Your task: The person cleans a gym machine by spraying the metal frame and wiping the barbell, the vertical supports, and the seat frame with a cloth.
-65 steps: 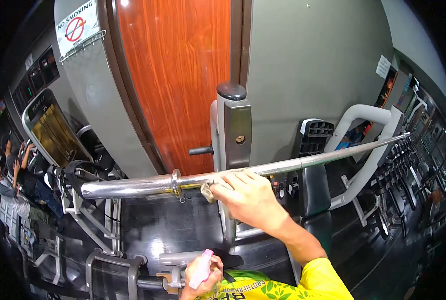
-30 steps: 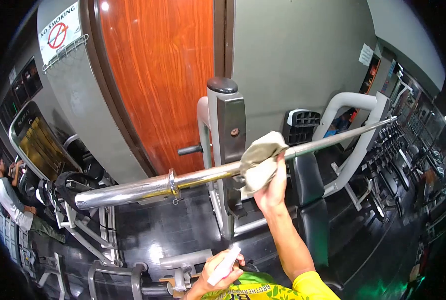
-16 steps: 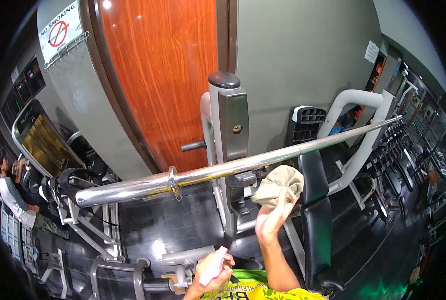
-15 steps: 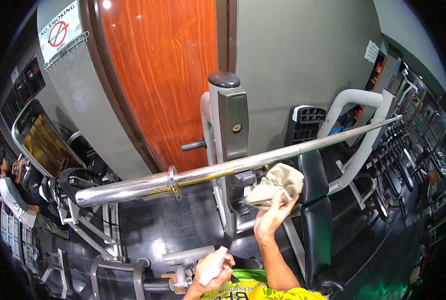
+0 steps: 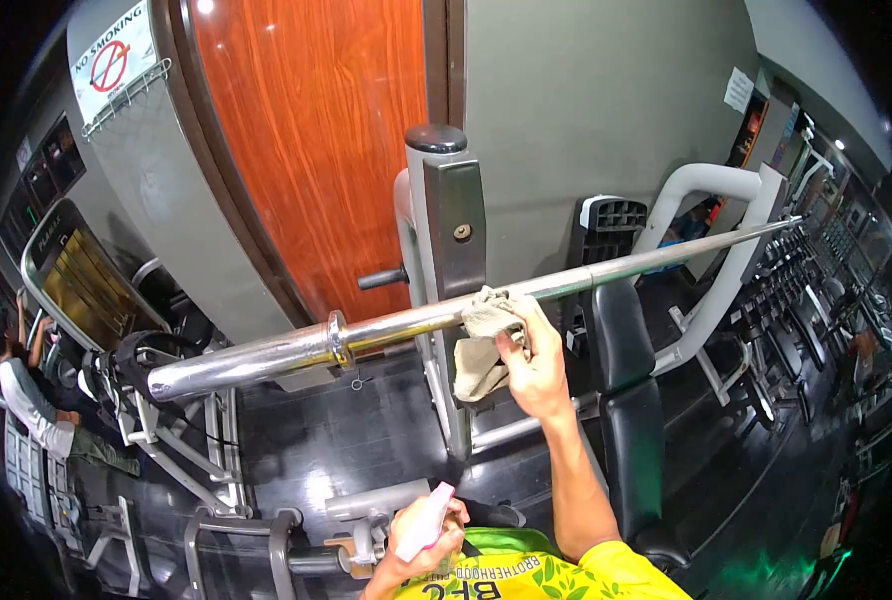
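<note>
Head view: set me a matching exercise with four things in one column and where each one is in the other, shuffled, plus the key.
Things
1. cloth
2. spray bottle
3. barbell
4. no-smoking sign

Places
A. mounted at the upper left of the picture
B. running across in front of the rack upright
C. gripped in the left hand, low by the yellow shirt
D. pressed on the bar by the right hand

Pairs: 1-D, 2-C, 3-B, 4-A

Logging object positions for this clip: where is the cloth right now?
In the head view, the cloth is at centre, draped over the barbell in the right hand, just right of the grey upright post.
</note>
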A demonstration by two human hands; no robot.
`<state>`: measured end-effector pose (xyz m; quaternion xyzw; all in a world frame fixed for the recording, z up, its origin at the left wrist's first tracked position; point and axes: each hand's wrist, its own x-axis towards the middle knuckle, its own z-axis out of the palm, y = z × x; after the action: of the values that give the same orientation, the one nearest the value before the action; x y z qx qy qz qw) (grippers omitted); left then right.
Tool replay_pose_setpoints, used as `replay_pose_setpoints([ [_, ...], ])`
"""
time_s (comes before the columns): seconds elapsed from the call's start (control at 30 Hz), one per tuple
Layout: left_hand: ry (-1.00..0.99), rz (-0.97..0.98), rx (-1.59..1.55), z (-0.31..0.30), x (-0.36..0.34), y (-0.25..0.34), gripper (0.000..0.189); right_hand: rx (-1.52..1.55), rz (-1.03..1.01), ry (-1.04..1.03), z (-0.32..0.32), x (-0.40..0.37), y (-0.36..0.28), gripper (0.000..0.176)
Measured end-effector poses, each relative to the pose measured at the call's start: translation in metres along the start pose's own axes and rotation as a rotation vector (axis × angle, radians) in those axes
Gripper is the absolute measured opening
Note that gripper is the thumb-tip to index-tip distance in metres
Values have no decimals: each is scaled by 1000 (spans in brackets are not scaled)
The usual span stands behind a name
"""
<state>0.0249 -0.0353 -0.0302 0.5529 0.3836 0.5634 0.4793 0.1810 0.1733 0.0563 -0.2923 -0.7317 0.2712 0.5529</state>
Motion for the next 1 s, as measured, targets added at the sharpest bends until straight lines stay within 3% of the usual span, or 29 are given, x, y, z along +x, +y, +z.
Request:
replay_pose_setpoints([
  [0.13,20,-28,-87,3,-1,1,30,504,308,-70,-11,6,4,36],
  [0.2,39,-44,-150,7,0,5,30,461,249,-92,-17,13,-1,35],
  [0.27,65,-58,-218,9,0,3,29,135,82,-225,-23,21,-4,37],
  [0.3,58,-70,-178,7,-2,-1,29,-114,-113,-232,-24,28,-19,38],
  [0.33,51,-84,-137,7,-3,-3,29,-112,-113,-235,-24,36,-32,38],
  [0.4,61,-95,-158,9,-2,0,29,-441,-261,-431,-23,47,-48,35],
  [0.47,66,-83,-182,12,5,1,29,-470,-321,-493,-13,56,-41,24],
  [0.6,91,-26,-139,19,8,-3,29,-394,-333,-580,-1,60,-42,23],
  [0.67,68,-34,-134,21,9,-4,30,-158,-194,-616,-3,61,-40,25],
  [0.87,92,-70,-162,29,17,-8,30,101,5,-584,-16,60,-30,25],
  [1.0,115,-75,-95,27,19,-13,29,815,370,-343,-23,54,-8,21],
])
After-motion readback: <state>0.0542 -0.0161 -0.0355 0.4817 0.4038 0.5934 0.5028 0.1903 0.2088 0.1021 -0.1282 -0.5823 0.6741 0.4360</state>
